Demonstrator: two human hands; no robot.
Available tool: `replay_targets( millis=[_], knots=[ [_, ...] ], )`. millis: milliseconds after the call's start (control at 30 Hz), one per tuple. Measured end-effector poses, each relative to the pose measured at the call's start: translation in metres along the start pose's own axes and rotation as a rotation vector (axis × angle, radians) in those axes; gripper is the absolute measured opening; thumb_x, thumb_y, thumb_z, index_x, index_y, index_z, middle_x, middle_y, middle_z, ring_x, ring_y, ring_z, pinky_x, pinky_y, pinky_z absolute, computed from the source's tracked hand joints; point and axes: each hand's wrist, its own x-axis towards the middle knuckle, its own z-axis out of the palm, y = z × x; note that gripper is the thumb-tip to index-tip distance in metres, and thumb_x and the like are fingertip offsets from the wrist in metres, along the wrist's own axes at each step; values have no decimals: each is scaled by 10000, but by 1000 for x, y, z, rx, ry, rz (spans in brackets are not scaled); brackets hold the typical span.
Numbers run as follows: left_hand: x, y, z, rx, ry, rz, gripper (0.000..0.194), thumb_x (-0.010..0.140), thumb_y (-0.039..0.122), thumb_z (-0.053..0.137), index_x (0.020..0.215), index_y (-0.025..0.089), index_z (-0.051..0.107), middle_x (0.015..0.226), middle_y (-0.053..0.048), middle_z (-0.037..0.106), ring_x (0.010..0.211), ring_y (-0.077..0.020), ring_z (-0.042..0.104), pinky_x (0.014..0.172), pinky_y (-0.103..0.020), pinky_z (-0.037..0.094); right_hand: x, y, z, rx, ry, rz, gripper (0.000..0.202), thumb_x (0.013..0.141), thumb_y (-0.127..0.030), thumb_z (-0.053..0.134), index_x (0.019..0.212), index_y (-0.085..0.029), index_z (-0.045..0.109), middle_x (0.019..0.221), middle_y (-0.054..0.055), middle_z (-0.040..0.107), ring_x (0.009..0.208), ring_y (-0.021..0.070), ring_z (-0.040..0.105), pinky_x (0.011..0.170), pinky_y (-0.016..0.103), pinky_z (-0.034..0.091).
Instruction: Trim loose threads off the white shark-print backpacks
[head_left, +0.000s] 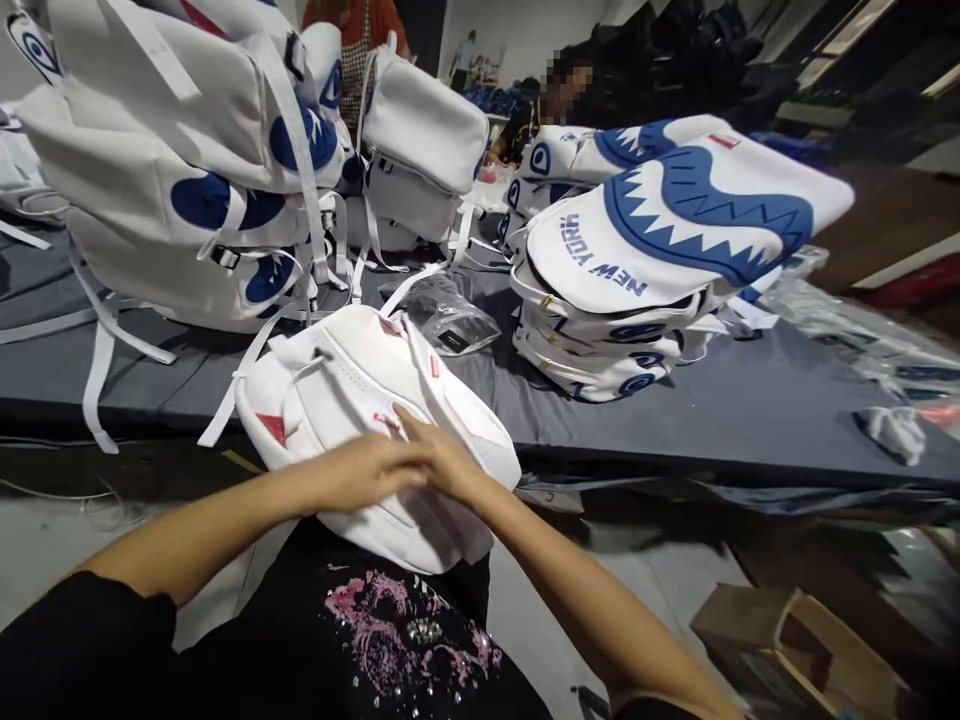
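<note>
A white backpack [352, 390] with small red triangles lies on its back against my body, half over the front edge of the grey table [750, 400]. My left hand [360, 475] rests flat on its lower part, fingers stretched to the right. My right hand [442, 460] lies beside and partly under the left one, fingers pressed onto the same white fabric. Whether either hand pinches anything small is hidden by the overlap. White straps [240, 375] trail from the backpack to the left.
A pile of white backpacks with blue eyes [187, 170] stands at the back left. A stack with a blue shark mouth and "NEW YORK" print [675, 240] sits at the right. A clear plastic bag [442, 315] lies between. A person sits behind. A cardboard box [795, 640] is on the floor.
</note>
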Motion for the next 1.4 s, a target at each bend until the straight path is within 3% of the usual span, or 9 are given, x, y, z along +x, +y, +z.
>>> replay_targets(
  millis=[133,300,400,500,633,833,1033,1300,1400],
  knots=[
    [51,-45,-34,543,213,-173,349,988,317,462,1233,200,681,1161,-124,725,1135,-261,630,984,-410,483,-1,11,-1,72,45,121,643,894,-112,562,1513,-219,424,1179,71,723,1065,211,685,943,344,538],
    [95,-99,-40,741,221,-276,450,962,382,509,1235,48,637,1341,-261,590,1297,-389,491,1136,-567,270,16,20,-7,-138,257,393,752,836,-35,550,1550,-77,319,1613,299,243,1419,424,399,1057,552,449],
    [112,-111,-48,762,219,-306,511,958,499,483,1157,70,675,1219,-227,674,1206,-362,566,1073,-496,321,11,34,-12,-203,317,462,744,856,-88,526,1561,-74,288,1552,316,339,1339,444,487,1026,590,456],
    [117,-105,-63,749,200,-258,504,952,574,458,965,151,733,991,-130,754,1002,-282,657,933,-394,383,-11,56,-15,-138,377,494,739,885,-197,503,1578,-107,264,1475,255,485,1324,398,522,1039,563,469],
    [107,-68,-73,828,233,-29,619,969,656,361,851,175,732,860,-118,745,847,-250,653,834,-387,369,-57,74,-4,28,491,516,811,900,-436,528,1601,-152,234,1581,184,398,1490,364,328,1174,548,351],
    [110,-26,-47,888,128,375,514,976,590,451,857,175,732,848,-98,720,814,-238,602,814,-407,345,-97,62,56,182,692,670,825,907,-477,504,1586,-102,224,1593,242,346,1489,383,318,1194,589,291],
    [143,-29,-29,828,-23,303,426,899,563,627,792,173,761,940,-105,714,971,-268,577,963,-455,350,-87,79,81,223,771,673,776,945,-479,472,1594,-132,226,1626,207,303,1527,331,254,1224,553,261],
    [130,-72,-102,890,81,327,475,882,662,535,683,251,668,1004,-20,636,1193,-276,534,1227,-532,191,-93,94,80,86,782,578,599,971,-312,424,1553,-180,372,1528,195,460,1453,334,376,1161,575,369],
    [119,-79,-101,905,199,309,492,905,661,499,718,236,662,1050,-35,640,1236,-296,507,1208,-586,196,-95,91,68,84,743,527,586,982,-342,422,1542,-172,388,1497,208,487,1423,357,413,1117,595,410]
  ],
)
